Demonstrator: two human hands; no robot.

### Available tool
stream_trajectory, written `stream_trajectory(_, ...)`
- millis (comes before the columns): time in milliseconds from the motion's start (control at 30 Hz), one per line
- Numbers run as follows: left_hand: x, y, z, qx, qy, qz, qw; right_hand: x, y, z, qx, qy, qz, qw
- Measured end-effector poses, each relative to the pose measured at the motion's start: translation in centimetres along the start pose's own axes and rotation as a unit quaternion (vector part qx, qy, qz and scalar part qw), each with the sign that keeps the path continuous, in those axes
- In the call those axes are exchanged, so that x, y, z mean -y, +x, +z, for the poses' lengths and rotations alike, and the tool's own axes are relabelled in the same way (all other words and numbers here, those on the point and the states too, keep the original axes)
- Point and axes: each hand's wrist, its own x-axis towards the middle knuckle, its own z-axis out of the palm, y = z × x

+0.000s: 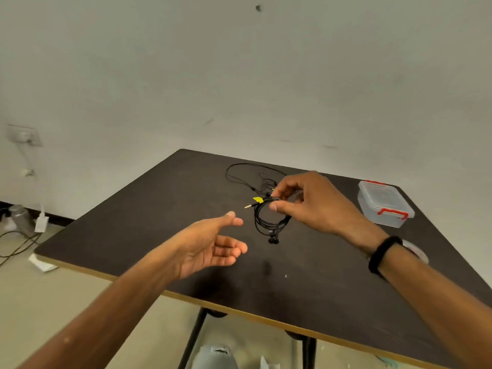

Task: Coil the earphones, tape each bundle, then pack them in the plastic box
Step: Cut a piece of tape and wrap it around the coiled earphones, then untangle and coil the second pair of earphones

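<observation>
So one coil looks basically done. The right hand is pinching it at the top between thumb and fingers, holding it up just above the table, a bit left of the box. There's a yellow bit of tape wrapped on it right by the pinch, with the jack poking out to the left and the buds dangling at the bottom of the loop. I'd call that bundle coiled and taped, or at least very nearly; can't tell if the tape is pressed down all the way.

The left hand is holding nothing, palm up, fingers loosely spread, sitting left of the coil and not touching it.

What's left: a second earphone is lying loose and uncoiled on the table, further left of the box and behind the coil. So that one needs coiling and taping. The box has its lid on with the red clips down as far as I can see, and nothing seems to be inside it, so packing hasn't started. A tape roll peeks out from behind the right wrist, in front of the box.

Roughly a third of the way, I'd guess.
</observation>
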Motion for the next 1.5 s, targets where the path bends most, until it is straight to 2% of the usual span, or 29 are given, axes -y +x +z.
stream_trajectory(167, -0.3, -0.7, -6.7, -0.157, -0.025, 0.085, 0.984, 2.7, 4.7, 4.4, 0.008, 0.051, -0.059, 0.997)
stream_trajectory(267, 0.0, -1.7, -10.0, -0.219, -0.017, 0.095, 0.971, 3.7, 6.0, 8.2, -0.016, 0.121, -0.076, 0.990)
stream_trajectory(433, 2.2, -2.7, -13.1, -0.266, 0.021, 0.112, 0.957, 3.0, 5.8, 14.4, -0.025, 0.173, -0.097, 0.980)
stream_trajectory(667, 3.1, -2.0, -13.2, -0.293, 0.123, 0.152, 0.936, -0.6, 4.7, 15.8, 0.032, 0.049, -0.117, 0.991)
stream_trajectory(800, 3.1, -1.2, -12.3, -0.337, 0.259, 0.172, 0.889, -1.0, 4.5, 15.5, 0.048, 0.033, -0.127, 0.990)
stream_trajectory(900, 3.3, -0.5, -11.5, -0.353, 0.350, 0.214, 0.841, -1.7, 3.9, 15.3, 0.015, 0.026, -0.127, 0.991)
stream_trajectory(1133, 3.0, 2.1, -7.2, -0.339, 0.465, 0.328, 0.749, -5.9, 2.5, 13.5, -0.045, 0.005, -0.056, 0.997)
stream_trajectory(1300, 2.0, 6.8, -0.5, -0.253, 0.482, 0.356, 0.759, -8.8, 2.3, 11.1, -0.036, -0.037, -0.025, 0.998)
stream_trajectory(1433, 2.7, 11.8, 4.4, -0.210, 0.480, 0.297, 0.798, -11.0, 2.0, 9.7, -0.065, -0.059, 0.006, 0.996)
stream_trajectory(1500, 3.0, 14.2, 6.1, -0.221, 0.465, 0.269, 0.814, -12.4, 1.9, 9.4, -0.089, -0.063, 0.033, 0.994)
